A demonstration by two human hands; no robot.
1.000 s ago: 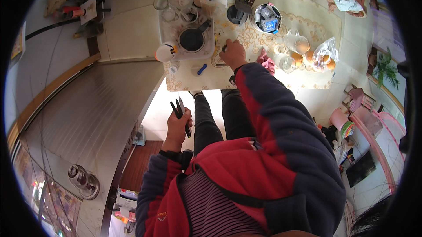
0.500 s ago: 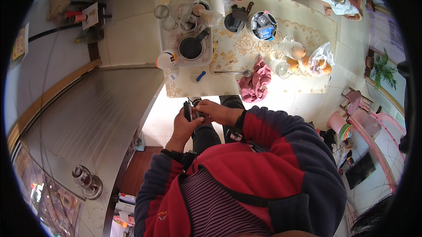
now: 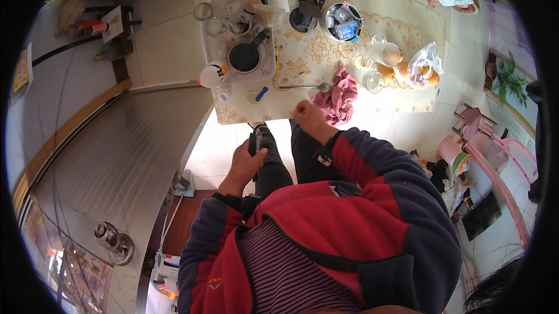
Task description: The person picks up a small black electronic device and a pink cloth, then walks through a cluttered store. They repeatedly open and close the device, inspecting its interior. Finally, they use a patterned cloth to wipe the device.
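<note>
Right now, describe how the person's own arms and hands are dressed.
Both arms wear fleece sleeves in red and dark navy panels: the left sleeve and right sleeve. A dark band sits at each wrist. The left hand and right hand are bare, without gloves.
</note>
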